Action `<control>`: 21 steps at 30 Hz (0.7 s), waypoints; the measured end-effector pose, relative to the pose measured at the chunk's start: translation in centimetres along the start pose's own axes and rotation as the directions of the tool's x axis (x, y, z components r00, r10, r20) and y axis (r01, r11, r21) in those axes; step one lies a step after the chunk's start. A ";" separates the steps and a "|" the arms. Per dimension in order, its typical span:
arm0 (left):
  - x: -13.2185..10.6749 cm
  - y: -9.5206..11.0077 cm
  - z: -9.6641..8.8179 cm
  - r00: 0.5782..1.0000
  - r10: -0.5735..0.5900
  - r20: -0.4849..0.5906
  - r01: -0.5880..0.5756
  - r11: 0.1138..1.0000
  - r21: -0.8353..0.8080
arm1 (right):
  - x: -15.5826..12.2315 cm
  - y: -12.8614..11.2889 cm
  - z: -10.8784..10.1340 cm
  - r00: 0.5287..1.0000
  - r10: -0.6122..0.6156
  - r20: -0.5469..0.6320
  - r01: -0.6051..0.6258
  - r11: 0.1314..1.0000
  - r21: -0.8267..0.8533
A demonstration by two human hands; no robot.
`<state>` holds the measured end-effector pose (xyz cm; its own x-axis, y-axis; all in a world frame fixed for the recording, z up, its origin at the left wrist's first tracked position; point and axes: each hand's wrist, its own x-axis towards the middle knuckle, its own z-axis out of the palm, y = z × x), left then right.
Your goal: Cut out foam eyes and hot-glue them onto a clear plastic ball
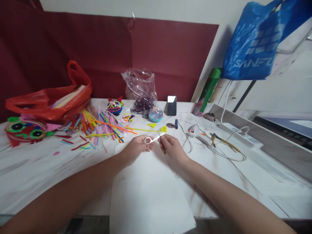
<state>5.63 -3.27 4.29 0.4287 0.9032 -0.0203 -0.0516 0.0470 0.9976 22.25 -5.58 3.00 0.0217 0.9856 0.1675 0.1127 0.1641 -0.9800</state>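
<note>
A white pipe cleaner stretches between my two hands, above the top of a white paper sheet. One end is curled into a round loop, beside the fingertips of my left hand, which is closed on it. The straight end goes into the pinch of my right hand. Just beyond my fingers lie a long yellow-green pipe cleaner and small yellow triangles. A clear ball with a blue inside sits further back.
On the left are a heap of coloured pipe cleaners, a red plastic bag and a decorated toy. A small cat-faced ball, a clear bag and a phone stand behind. Pliers and cables lie right.
</note>
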 end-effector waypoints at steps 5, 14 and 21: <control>-0.2 0.1 -0.4 0.991 -0.046 0.123 0.030 0.992 0.127 | -0.3 1.0 0.0 0.984 -0.134 0.114 0.159 0.956 -0.246; -0.3 -1.8 0.8 0.980 0.053 -0.190 -0.082 0.986 -0.148 | -1.3 1.8 0.7 0.782 -0.610 0.127 0.528 0.540 -0.655; -0.9 -1.9 1.2 0.987 0.027 -0.159 -0.068 0.965 -0.254 | -1.1 2.2 0.5 0.923 -0.371 0.104 0.374 0.797 -0.474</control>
<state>6.40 -4.68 2.52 0.2783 0.9605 -0.0033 -0.3077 0.0924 0.9470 21.96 -6.30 0.59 -0.1252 0.8529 0.5068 0.5690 0.4802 -0.6676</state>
